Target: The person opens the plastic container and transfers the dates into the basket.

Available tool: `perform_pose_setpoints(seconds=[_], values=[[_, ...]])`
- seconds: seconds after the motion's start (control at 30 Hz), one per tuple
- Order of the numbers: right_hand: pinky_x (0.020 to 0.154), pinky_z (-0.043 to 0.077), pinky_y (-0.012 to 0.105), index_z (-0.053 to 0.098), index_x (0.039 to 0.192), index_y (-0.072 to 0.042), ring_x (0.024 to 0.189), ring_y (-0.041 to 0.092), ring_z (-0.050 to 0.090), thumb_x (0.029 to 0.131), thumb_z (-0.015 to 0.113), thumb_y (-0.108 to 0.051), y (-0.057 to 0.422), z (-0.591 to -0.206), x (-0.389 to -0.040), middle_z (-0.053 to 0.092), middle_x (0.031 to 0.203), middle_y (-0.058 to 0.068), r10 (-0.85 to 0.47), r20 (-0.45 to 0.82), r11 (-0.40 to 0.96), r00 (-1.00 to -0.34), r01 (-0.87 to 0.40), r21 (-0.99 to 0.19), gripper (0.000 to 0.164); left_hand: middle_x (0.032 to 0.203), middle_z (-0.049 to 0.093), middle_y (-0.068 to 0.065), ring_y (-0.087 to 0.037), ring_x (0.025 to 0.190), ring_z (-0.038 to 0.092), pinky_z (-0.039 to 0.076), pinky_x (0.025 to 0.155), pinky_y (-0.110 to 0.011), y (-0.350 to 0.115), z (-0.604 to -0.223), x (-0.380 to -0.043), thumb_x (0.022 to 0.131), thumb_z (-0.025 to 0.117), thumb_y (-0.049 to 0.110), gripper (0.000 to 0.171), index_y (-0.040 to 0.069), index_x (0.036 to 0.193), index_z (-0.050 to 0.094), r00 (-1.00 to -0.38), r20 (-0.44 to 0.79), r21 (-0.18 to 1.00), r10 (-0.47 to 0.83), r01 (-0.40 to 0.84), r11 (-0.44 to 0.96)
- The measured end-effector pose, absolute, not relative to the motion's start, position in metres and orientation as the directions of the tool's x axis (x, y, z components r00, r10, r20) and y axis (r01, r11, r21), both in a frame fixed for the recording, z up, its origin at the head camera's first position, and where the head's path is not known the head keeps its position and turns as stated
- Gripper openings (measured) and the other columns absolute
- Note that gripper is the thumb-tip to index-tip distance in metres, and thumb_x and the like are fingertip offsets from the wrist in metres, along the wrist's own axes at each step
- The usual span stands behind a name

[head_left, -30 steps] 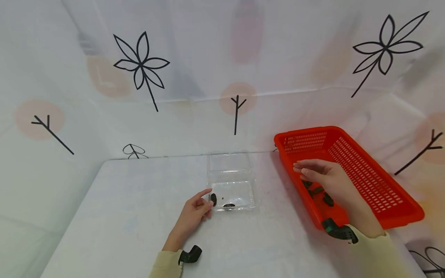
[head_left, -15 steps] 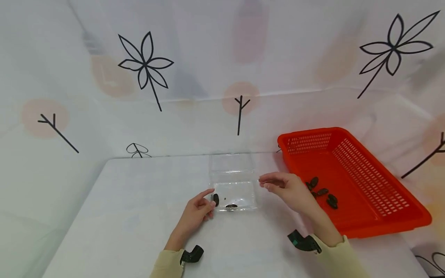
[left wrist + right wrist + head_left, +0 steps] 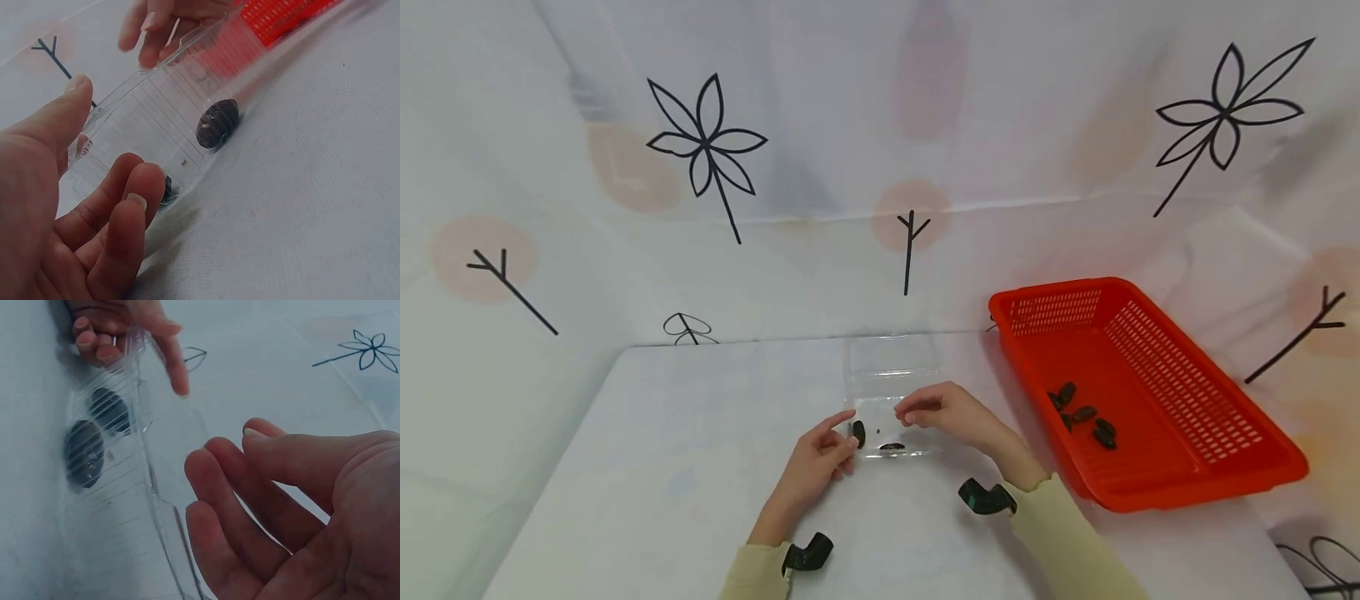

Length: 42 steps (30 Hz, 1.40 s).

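A clear plastic clamshell box (image 3: pixel 910 435) lies open on the table with its lid folded back. Inside, against the near and left walls, sit two dark, oval, wrinkled pieces (image 3: pixel 892 447), their kind unclear. At the box's left edge my left hand (image 3: pixel 812 468) holds the rim, thumb and index at the corner and the other fingers curled outside. Over the box's right part hovers my right hand (image 3: pixel 955 413); its fingers are loosely bent toward the thumb. Nothing shows between them in the right wrist view, where the fingers (image 3: pixel 206 472) stand beside the box wall.
A red plastic basket (image 3: pixel 1180 375) with slotted sides stands at the right, several similar dark pieces (image 3: pixel 1084 413) near its left wall. A small brown speck lies on the box floor. White cloth covers the table (image 3: pixel 700 417) and rises as a printed backdrop behind it.
My right hand has moved left, from above the red basket to over the clear box. The left hand stays at the box's left edge.
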State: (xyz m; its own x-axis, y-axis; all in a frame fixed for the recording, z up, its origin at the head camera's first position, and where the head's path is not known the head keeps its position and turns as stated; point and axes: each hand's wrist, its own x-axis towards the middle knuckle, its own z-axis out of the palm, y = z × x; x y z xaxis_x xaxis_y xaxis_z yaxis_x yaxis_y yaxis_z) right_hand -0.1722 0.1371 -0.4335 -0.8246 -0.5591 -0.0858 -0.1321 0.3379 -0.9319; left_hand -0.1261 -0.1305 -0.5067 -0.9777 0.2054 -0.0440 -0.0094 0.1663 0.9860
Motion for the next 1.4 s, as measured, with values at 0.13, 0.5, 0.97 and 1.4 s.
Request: perform_pose_setpoints(seconds=[0.13,0.5,0.97,1.4], values=[[0.088,0.054,0.036,0.071,0.118,0.0,0.101,0.031,0.067,0.097,0.064,-0.012,0.127,-0.441,-0.185,0.071,0.11,0.016,-0.607,-0.123,0.355,-0.785,-0.13,-0.926,0.024,0.078,0.062,-0.011,-0.019,0.061,0.061,0.047,0.055,-0.024,-0.131,-0.508,-0.127,0.095,0.07,0.017,0.047,0.014,0.14,0.057,-0.978,-0.042,0.986,0.204,-0.008,0.165],[0.087,0.052,0.033,0.077,0.111,-0.008,0.093,0.013,0.067,0.091,0.065,0.004,0.111,-0.447,-0.203,0.073,0.105,0.002,-0.736,-0.264,0.472,-0.623,-0.193,-0.86,0.026,0.078,0.063,-0.012,-0.022,0.062,0.06,0.048,0.056,-0.025,-0.132,-0.506,-0.127,0.095,0.07,0.013,0.05,0.01,0.142,0.055,-0.975,-0.074,0.983,0.208,-0.036,0.179],[0.077,0.051,0.028,0.078,0.107,-0.01,0.084,0.014,0.062,0.08,0.064,0.016,0.106,-0.454,-0.208,0.071,0.09,-0.005,-0.763,-0.308,0.538,-0.569,-0.293,-0.79,0.041,0.078,0.063,-0.008,-0.017,0.061,0.06,0.047,0.055,-0.024,-0.131,-0.507,-0.127,0.092,0.073,0.014,0.052,0.01,0.141,0.055,-0.973,-0.046,0.989,0.228,-0.013,0.145],[0.086,0.051,0.034,0.079,0.106,-0.012,0.091,0.014,0.066,0.084,0.069,0.009,0.114,-0.451,-0.21,0.073,0.099,-0.004,-0.755,-0.334,0.515,-0.564,-0.195,-0.835,0.032,0.076,0.062,-0.004,-0.015,0.061,0.06,0.047,0.054,-0.023,-0.13,-0.508,-0.127,0.092,0.073,0.014,0.052,0.008,0.14,0.055,-0.972,-0.038,0.989,0.232,-0.004,0.145]])
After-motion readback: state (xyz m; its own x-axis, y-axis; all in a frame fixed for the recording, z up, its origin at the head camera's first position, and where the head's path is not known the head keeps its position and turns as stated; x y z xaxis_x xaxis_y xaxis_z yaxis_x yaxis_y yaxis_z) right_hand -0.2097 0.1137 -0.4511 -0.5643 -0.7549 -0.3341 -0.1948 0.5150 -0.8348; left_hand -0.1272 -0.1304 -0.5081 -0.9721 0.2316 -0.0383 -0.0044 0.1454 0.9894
